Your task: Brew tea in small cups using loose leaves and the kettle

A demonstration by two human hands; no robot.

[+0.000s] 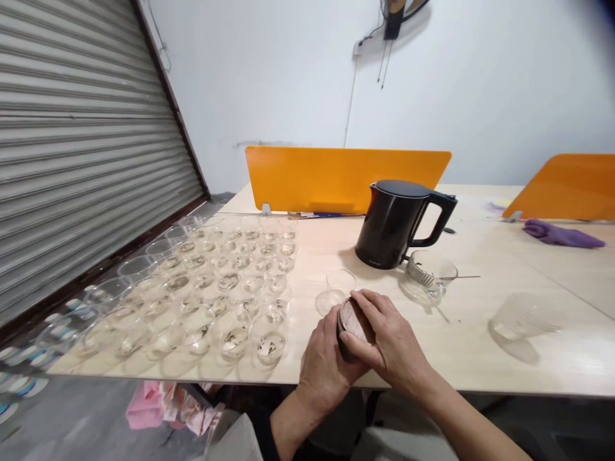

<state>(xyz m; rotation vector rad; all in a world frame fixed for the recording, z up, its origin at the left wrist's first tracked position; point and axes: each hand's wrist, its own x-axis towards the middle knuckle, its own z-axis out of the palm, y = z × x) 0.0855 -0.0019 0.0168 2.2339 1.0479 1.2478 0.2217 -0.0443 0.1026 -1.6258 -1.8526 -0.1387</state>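
Observation:
Near the table's front edge, my left hand (324,358) is wrapped round a small dark canister with a wood-grained lid (354,319). Over the top, my right hand (396,342) grips that lid between thumb and fingers. The canister's lower part is hidden by my hands. Just beyond them stands a clear plastic cup (340,280). To the left, rows of clear plastic cups (269,342) hold small dark leaf-like bits. A fluted glass bowl (431,274) with a thin stick across it is at the right, beside a black electric kettle (391,224).
Clear stacked plastic cups (528,315) lie on their side at the right. A purple cloth (562,234) rests farther back. Orange dividers (346,178) stand across the table (485,365). Pink cloth (147,406) and several small containers (29,384) are below, on the left.

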